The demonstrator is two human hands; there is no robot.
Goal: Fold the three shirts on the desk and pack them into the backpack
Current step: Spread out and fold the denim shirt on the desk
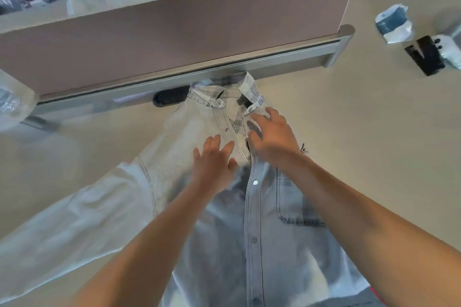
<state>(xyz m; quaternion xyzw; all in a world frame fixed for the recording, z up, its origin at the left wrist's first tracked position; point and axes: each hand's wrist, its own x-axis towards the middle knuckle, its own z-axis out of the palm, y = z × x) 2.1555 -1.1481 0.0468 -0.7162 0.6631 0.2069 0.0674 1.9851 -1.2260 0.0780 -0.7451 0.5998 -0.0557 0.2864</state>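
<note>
Fingers (214,143) of both hands spread apart | left hand (213,164), right hand (273,137) on denim shirt (262,219) chest

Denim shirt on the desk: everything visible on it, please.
The denim shirt is pale washed blue, lying front up on the beige desk, collar toward the divider. It has a plaid collar lining, snap buttons, a chest pocket, and one sleeve spread out sideways. The left hand and right hand rest open near its placket.
</note>
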